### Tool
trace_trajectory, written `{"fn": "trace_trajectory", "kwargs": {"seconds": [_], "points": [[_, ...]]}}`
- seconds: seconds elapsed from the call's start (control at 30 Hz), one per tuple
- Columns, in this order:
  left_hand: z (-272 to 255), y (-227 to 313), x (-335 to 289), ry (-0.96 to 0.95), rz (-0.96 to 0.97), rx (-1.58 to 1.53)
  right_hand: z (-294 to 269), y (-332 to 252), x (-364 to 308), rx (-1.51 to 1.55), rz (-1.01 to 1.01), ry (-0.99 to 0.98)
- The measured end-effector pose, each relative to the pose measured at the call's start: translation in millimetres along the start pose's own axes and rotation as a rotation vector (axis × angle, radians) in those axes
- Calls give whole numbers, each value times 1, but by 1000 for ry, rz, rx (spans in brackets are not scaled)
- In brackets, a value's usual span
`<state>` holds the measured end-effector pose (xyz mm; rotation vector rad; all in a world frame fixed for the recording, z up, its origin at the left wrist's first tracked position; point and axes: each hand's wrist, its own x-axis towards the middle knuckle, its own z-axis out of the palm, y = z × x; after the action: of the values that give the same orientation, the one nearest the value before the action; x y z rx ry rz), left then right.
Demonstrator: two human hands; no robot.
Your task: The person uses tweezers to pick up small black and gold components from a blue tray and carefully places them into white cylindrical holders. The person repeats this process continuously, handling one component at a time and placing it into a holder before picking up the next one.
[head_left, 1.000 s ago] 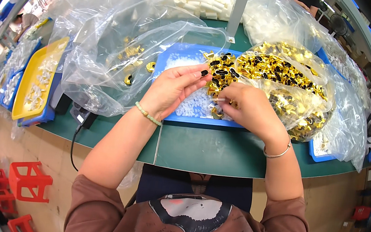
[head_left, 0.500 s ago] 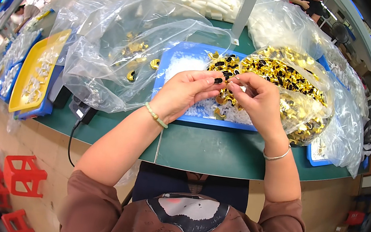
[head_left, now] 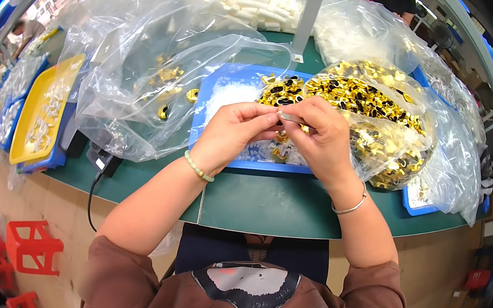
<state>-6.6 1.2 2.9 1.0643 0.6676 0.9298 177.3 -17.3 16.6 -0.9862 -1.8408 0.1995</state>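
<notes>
Above the front part of a blue tray, my two hands meet with their fingertips pinched together. My right hand grips a small silvery strip-like piece, its kind unclear at this size. My left hand is closed at the tip of that piece; whatever its fingers hold is mostly hidden. Small gold-and-black curved parts lie heaped in the back of the tray. White translucent bits fill its left side, and more lie under my hands.
A clear bag of gold-and-black parts leans at the tray's right. Another clear bag spreads at the left, beside a yellow tray. White cylinders are piled behind, near a grey post. Red stools stand on the floor.
The black-and-gold part visible between my fingertips earlier no longer shows; a silvery strip-like piece shows there now. My hands have shifted slightly left and down in view, as has the tray.
</notes>
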Motion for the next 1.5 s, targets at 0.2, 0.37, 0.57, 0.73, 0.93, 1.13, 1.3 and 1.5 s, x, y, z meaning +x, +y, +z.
{"fn": "trace_trajectory", "kwargs": {"seconds": [0.2,0.37,0.57,0.73,0.93,1.13,1.3,1.5], "points": [[-1,-4,2,0,85,139,-5,-3,2,-56,22,-49],[-2,-7,3,33,127,225,-4,2,-1,-87,53,-67],[-2,-10,3,40,164,263,-3,-3,-2,-41,100,-86],[-3,-9,2,58,157,335,-4,1,-3,-106,39,-94],[-5,-12,3,38,178,358,-9,-9,-2,-220,-20,-116],[-8,-8,7,-18,-5,23,-8,-9,-2,-82,103,-40],[-8,-7,6,-62,4,-46,-6,-13,0,-9,222,-80],[-6,2,3,-156,-2,-143,-6,-12,0,7,278,-69]]}}
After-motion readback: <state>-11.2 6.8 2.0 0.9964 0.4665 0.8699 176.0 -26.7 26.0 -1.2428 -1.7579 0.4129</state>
